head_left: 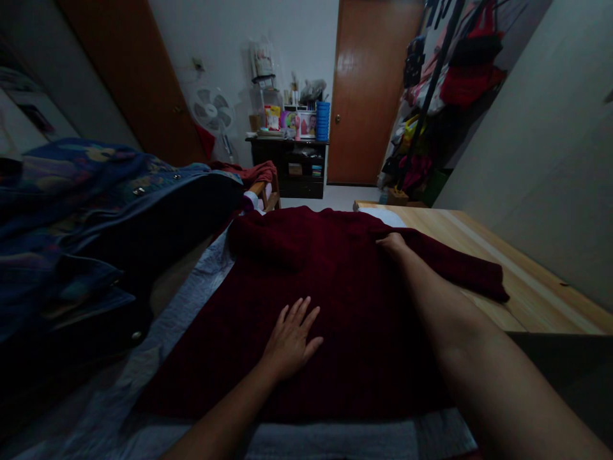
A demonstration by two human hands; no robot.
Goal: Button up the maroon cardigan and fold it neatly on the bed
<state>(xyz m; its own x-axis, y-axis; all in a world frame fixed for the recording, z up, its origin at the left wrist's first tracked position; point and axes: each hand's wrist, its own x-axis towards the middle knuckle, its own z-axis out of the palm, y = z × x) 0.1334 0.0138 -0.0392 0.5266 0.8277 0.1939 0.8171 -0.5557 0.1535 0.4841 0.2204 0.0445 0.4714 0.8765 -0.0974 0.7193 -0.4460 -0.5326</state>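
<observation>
A dark red long-sleeved sweater (345,300) lies spread out in front of me, with one sleeve reaching right over the wooden surface. My left hand (291,340) rests flat on its lower middle, fingers spread and holding nothing. Farther forward, my right hand (393,244) is closed on the fabric near the top of the right sleeve. Its fingertips are partly hidden by the hand itself. Beneath the sweater is a light grey-blue cloth (211,268), showing along the left side and the near edge.
Denim clothes (96,204) are piled on the left, beside the sweater. A pale wooden board (531,275) extends to the right, near the wall. Toward the back are a fan (213,110), a dark cabinet (301,186), a brown door (366,96) and hanging bags (472,83).
</observation>
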